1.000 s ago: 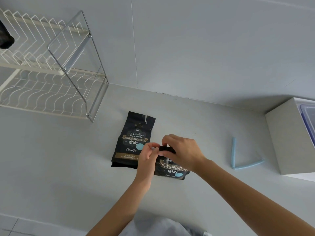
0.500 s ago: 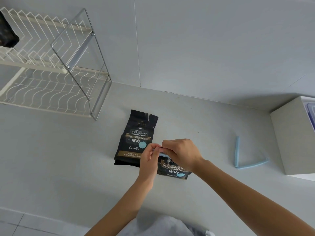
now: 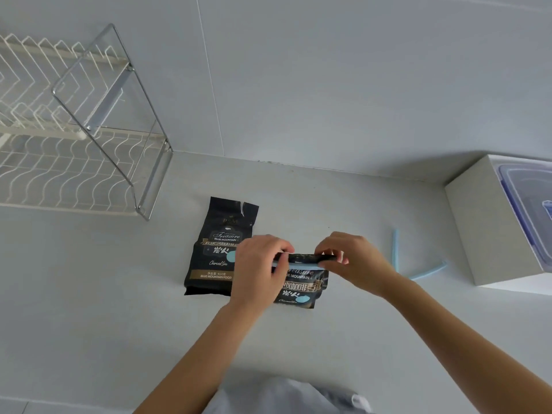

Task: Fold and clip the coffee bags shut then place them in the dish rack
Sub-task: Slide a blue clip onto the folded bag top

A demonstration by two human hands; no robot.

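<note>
I judge the fold could spring open if either pinch slackens before the pale blue clip (image 3: 301,265) snaps shut along it. A skewed clip would leave a corner unsealed. The coffee bag (image 3: 301,289) lies on the counter (image 3: 89,294) at frame centre, its rolled top between both hands. The left hand (image 3: 260,273) curls its fingers (image 3: 282,248) round the fold's left end, and the right hand (image 3: 358,261) pinches the right end. The dish rack (image 3: 143,174) stands well apart, upper left.

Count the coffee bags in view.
2. The unclipped bag lies flat on the counter. The folded bag is beside it, its top held by the left hand and right hand. The dish rack runs off frame, so more may be hidden.
</note>
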